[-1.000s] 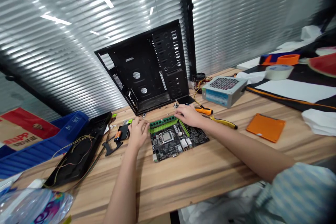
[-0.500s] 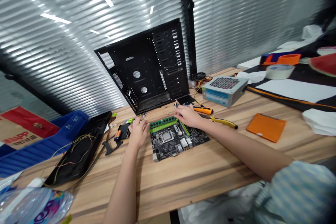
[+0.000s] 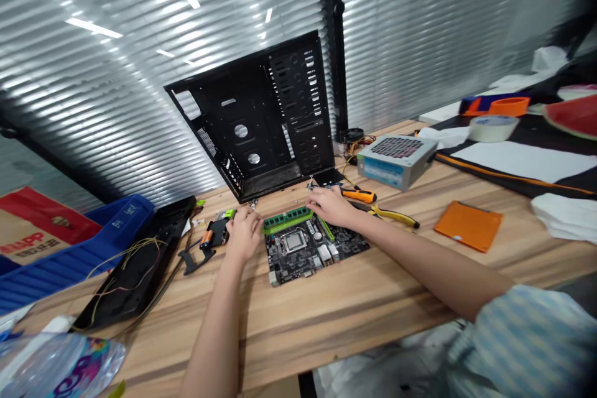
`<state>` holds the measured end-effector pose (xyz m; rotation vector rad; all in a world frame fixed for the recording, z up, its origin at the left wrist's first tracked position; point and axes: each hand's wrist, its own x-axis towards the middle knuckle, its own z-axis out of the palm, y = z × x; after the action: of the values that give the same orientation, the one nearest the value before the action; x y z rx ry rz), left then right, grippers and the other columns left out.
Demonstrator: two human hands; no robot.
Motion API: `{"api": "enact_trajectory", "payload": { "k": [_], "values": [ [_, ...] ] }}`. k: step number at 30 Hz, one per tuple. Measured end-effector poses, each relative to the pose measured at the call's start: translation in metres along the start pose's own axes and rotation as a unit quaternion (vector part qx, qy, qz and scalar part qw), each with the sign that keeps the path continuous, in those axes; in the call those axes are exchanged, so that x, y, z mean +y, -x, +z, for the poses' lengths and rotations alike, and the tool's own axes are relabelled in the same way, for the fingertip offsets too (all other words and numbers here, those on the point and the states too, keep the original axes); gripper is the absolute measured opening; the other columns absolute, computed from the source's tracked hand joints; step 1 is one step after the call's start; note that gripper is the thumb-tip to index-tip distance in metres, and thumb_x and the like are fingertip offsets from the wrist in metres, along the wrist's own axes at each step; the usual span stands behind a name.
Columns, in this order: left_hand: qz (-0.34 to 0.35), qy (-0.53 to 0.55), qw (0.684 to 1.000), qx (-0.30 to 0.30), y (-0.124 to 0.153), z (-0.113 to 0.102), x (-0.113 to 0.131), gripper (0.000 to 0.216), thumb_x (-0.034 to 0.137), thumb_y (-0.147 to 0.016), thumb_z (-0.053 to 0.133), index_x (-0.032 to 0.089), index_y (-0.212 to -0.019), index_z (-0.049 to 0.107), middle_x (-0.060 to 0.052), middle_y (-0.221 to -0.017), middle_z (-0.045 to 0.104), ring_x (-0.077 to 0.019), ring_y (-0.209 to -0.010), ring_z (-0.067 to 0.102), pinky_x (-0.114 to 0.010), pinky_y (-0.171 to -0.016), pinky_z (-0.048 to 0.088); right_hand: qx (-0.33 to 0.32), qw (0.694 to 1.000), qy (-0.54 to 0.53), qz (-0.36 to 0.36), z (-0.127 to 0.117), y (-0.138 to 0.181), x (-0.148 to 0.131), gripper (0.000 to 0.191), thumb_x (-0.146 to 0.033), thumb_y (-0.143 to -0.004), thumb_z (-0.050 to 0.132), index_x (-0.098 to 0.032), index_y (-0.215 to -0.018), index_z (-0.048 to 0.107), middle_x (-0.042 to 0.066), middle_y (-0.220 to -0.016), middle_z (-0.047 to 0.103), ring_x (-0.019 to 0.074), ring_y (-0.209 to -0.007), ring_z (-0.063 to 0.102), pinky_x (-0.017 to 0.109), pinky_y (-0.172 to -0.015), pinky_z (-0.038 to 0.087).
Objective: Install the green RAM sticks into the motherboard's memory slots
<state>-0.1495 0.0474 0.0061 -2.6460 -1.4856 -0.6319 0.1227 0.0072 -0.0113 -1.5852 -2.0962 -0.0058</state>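
A black motherboard (image 3: 291,261) with lime-green slots lies flat on the wooden table, a bare processor (image 3: 295,241) in its socket. Along its far edge runs a green RAM stick (image 3: 282,218), held between my two hands. My left hand (image 3: 244,233) has bent fingers closed at the stick's left end, just off the board's edge. My right hand (image 3: 328,205) reaches over the far right of the board, its fingers closed at the stick's other end. Whether the stick sits in a slot I cannot tell. My fingertips are partly hidden.
Behind stands an open black computer case (image 3: 261,118). A power supply (image 3: 396,161), an orange-handled screwdriver (image 3: 359,194), yellow-handled pliers (image 3: 396,216) and an orange plate (image 3: 469,226) lie rightward. A black panel (image 3: 140,267), a blue bin (image 3: 112,230) and a plastic bottle (image 3: 69,364) are left.
The whole view has shifted slightly. Both hands stay at the ends of the RAM stick, with no clear movement against the motherboard.
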Motion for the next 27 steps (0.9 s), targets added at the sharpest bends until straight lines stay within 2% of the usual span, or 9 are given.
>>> {"api": "enact_trajectory", "payload": {
  "k": [15,27],
  "values": [
    [-0.005,-0.001,1.0,-0.023,-0.001,-0.003,0.004,0.019,0.028,-0.09,0.045,0.021,-0.086,0.061,-0.007,-0.106,0.058,-0.0251,-0.108,0.051,-0.04,-0.082,0.033,0.008,1.0,0.005,-0.004,0.006,-0.001,0.002,0.021,-0.029,-0.096,0.048,-0.019,-0.09,0.065,0.005,-0.099,0.066,0.019,-0.1,0.056,0.031,-0.07,0.019],
    [0.004,-0.046,0.998,-0.041,0.0,-0.009,0.01,0.02,0.026,-0.091,0.042,0.021,-0.087,0.061,-0.009,-0.108,0.058,-0.026,-0.111,0.049,-0.04,-0.082,0.033,0.017,0.999,0.039,-0.026,0.006,0.0,0.001,0.02,-0.028,-0.097,0.046,-0.019,-0.092,0.063,0.006,-0.099,0.067,0.0199,-0.098,0.057,0.031,-0.071,0.02]
  ]
}}
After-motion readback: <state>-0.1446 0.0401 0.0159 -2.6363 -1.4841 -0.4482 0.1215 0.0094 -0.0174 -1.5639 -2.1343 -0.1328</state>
